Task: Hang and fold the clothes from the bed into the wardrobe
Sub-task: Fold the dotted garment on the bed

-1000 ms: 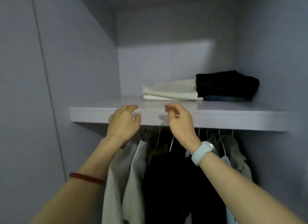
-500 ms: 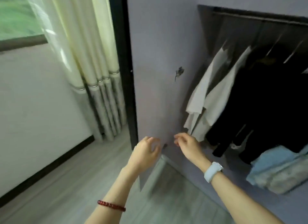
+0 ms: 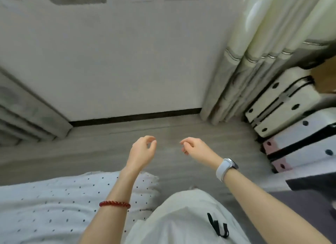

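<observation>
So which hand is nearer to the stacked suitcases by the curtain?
Right. The right hand hovers over the floor toward the suitcases; the left hand is farther away, near the dotted bedding.

We look down on a grey wood-grain floor [image 3: 181, 127] meeting a white wall [image 3: 118, 62] along a dark skirting board [image 3: 136, 117]. Right of the wall hang pale cream curtains [image 3: 254, 53]; beyond them stand white spotted storage boxes [image 3: 283, 102].

Pale curtain [image 3: 258, 49] right of the white wall [image 3: 127, 62], suitcases [image 3: 283, 105] beside it, grey floor [image 3: 101, 143] below me.
</observation>
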The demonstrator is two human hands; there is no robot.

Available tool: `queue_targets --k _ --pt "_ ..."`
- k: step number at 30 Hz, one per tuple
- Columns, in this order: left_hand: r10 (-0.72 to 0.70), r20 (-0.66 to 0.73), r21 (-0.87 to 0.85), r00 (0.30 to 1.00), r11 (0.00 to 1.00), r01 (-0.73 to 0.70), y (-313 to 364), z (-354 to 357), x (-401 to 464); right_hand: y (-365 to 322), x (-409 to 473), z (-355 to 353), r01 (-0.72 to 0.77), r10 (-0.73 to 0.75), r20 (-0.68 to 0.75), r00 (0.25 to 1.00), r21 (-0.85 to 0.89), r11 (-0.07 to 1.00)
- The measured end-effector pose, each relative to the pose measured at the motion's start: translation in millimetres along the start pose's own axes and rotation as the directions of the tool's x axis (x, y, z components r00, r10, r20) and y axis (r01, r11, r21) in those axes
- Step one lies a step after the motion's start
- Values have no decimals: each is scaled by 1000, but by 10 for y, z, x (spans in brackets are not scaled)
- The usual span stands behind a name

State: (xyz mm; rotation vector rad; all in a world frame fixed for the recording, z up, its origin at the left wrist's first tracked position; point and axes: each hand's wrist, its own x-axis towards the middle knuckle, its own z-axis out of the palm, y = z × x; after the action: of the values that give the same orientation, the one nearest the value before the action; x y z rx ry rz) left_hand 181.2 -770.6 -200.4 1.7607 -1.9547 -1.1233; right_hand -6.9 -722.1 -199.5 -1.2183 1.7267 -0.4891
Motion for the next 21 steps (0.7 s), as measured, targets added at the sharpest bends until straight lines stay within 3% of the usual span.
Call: queue_targets --k 5,9,16,19,21 --pt "-210 -148 -121 967 974 193 -476 -530 407 -598 1041 194 91 -68 166 984 -133 987" --pt "-373 -355 -212 857 925 314 -789 -1164 1099 -1420 2127 435 268 -192 347 918 -185 945" --pt "-515 -486 -380 706 852 360 -752 -1864 1990 -2558 3330 583 428 -267 507 820 -232 874" --pt "-571 -550 -420 609 820 390 -879 -2237 2048 -3054 3571 889 521 -295 604 740 -238 820" --pt "-616 -615 -448 492 787 425 -1106 -2552 1959 -3444 3641 1264 599 -316 690 651 -211 772"
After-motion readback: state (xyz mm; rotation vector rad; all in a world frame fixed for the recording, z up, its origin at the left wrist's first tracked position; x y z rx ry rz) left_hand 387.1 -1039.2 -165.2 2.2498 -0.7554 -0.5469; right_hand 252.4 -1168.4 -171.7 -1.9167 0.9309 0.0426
